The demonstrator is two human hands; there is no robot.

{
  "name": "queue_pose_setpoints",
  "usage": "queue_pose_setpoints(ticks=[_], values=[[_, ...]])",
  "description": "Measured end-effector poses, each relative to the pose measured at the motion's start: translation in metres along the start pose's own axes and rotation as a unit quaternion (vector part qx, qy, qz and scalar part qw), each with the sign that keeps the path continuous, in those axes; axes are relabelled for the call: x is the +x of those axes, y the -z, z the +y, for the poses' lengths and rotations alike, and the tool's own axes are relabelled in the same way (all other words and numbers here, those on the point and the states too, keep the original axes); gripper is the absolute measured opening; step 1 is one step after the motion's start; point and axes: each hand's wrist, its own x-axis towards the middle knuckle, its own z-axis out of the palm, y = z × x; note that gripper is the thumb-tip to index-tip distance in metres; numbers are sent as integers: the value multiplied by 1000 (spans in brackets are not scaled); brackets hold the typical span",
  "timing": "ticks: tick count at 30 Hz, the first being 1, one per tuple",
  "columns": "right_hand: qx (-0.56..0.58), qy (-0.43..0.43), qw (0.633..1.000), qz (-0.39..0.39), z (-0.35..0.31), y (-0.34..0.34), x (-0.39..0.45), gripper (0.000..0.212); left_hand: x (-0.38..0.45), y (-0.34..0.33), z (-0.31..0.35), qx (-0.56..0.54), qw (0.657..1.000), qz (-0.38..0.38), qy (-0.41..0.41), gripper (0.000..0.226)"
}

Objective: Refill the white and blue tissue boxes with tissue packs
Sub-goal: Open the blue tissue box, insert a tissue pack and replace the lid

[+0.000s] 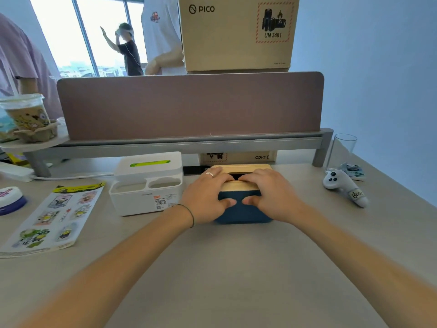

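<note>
Two bare forearms reach forward over the grey desk (236, 268). Both hands clasp the blue tissue box (241, 209), which stands at the desk's middle: the left hand (205, 197) and the right hand (272, 195) each curl fingers over its wooden lid (238, 185), at the dark slot, with thumbs pressed against the blue front. Just left of it, nearly touching, sits the white tissue box (146, 185); green shows through its top slot, and two open compartments face the person. Farther left lies a cartoon sticker sheet (52, 216). To the right, well apart, rests a white game controller (340, 185), with a clear glass (343, 150) behind it. Beyond stands a brown desk divider (189, 105), and above it a PICO cardboard box (236, 31).
</note>
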Motion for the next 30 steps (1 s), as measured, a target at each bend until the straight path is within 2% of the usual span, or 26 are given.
queue_pose_setpoints(ticks=[15,18,19,21,23,25,27,30], values=[[11,23,1000,13,-47,7,-80,55,-101,11,30,-24,999,43,-18,60],[17,24,1000,4,-49,7,-83,58,-105,8,29,-39,998,43,-14,70],[23,20,1000,-6,-48,8,-84,61,-106,8,27,-72,996,41,-14,82],[39,11,999,-32,-48,14,-85,63,-107,12,19,-203,979,31,1,112],[44,13,999,-28,-52,20,-81,50,-106,11,9,-323,946,18,21,130],[43,11,999,-13,-62,21,-69,35,-103,6,2,-372,927,-10,40,136],[33,-2,999,-14,-73,20,-56,41,-99,-1,-2,-406,912,-34,49,139],[16,-49,997,-61,-83,16,-41,49,-93,-13,-7,-448,891,-34,59,142]])
